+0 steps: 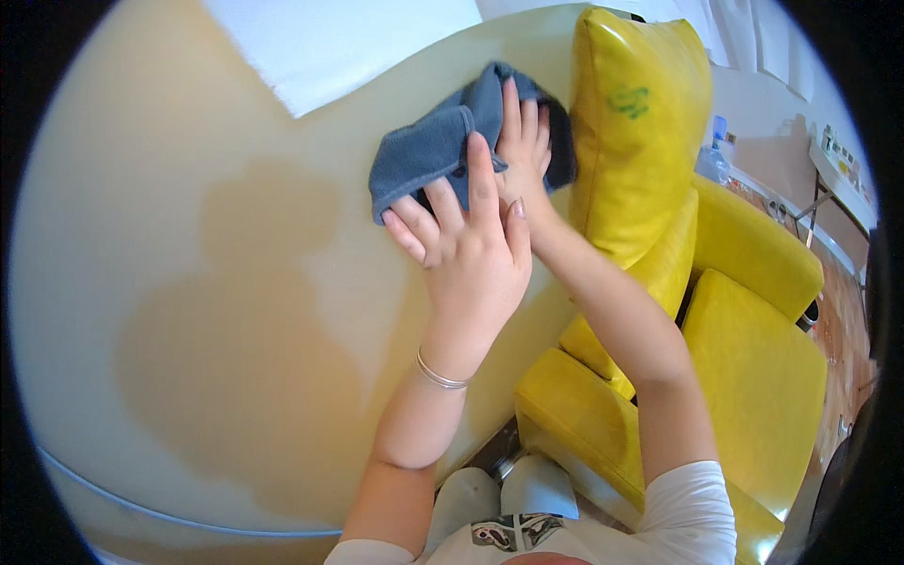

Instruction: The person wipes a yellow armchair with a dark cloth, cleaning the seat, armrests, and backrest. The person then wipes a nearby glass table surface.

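Observation:
A grey-blue cloth (431, 152) lies folded and rumpled against a pale wall (282, 233). My left hand (473, 244), with thin silver bangles at the wrist, is at the cloth's lower edge. Its index finger stretches over the cloth, while some of the other fingertips slip beneath the hem, so the edge is caught between them. Just beyond, my right hand (524, 145) rests flat on the cloth's right part, fingers extended upward. My left thumb is close to the right wrist and partly covers it from view.
A yellow sofa (756, 367) stands along the wall on the right, its upright cushion (639, 134) bearing a green mark close to the cloth. Farther right are a water-cooler bottle (713, 166) and a white table (840, 176) with small items. White fabric (339, 49) hangs above.

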Demonstrator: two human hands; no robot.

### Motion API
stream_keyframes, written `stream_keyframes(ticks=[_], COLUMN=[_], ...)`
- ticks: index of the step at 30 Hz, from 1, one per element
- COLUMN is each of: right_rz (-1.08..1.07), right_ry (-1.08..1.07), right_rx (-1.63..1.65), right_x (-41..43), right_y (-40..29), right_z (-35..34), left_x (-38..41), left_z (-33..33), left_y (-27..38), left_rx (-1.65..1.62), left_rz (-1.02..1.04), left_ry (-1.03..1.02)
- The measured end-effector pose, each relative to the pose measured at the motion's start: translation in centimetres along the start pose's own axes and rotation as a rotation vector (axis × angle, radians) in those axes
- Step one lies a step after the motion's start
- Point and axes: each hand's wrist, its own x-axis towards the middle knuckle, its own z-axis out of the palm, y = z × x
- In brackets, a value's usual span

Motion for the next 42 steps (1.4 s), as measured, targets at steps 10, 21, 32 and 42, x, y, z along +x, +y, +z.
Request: stream_keyframes(ticks=[10,21,32,42], right_rz=[0.276,-0.026,-0.512,-0.593], right_ry=[-0.414,0.081,0.012,-0.224], right_rx=[-0.023,0.1,-0.061,0.025], right_x=[-16.4,0.4,-9.0,-17.7], right_y=[7.1,-2.6,-17.5,-20.0], right_z=[-0.8,-0.8,0.0,0.4], left_x=[-13.2,-0.7,-9.4,-14.5], left_z=[2.3,-4.4,-12.4,-20.9], left_y=[-0.9,-2.2,-8.6,-13.3], left_rx=[-0.093,0.036,0.061,-0.003], left_rz=[0.061,0.014,-0.081,-0.385], left_ry=[-0.418,-0.066,0.038,0.186])
